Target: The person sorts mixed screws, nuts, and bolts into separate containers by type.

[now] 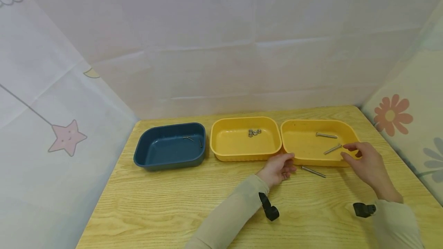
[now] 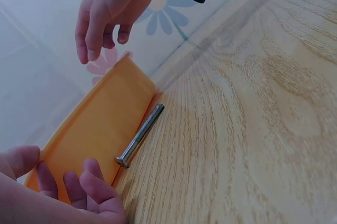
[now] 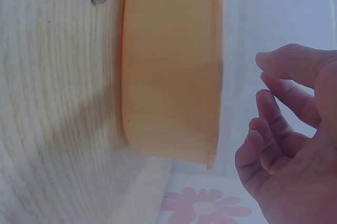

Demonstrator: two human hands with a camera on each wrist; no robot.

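My left hand [image 1: 275, 170] grips the near left rim of the right yellow tray [image 1: 320, 161], thumb at the rim and fingers against the outer wall. Over that tray's right side hovers my right hand [image 1: 369, 166], thumb and fingers apart, holding nothing. Two long bolts lie inside the tray: one bolt [image 1: 326, 135] toward the back, another bolt [image 1: 332, 149] just left of the right fingertips. A third bolt [image 1: 313, 171] rests on the table in front of the tray; the left wrist view shows its head and threaded shank [image 2: 141, 134] beside the wall.
Left of this tray, nearly against it, stands another yellow tray [image 1: 228, 156] with several nuts [image 1: 255, 132]. Farther left, a dark blue tray [image 1: 166, 165] contains a few small screws [image 1: 188, 138]. White printed sheets [image 1: 214, 76] enclose the wooden table [image 1: 166, 206] at the back and sides.
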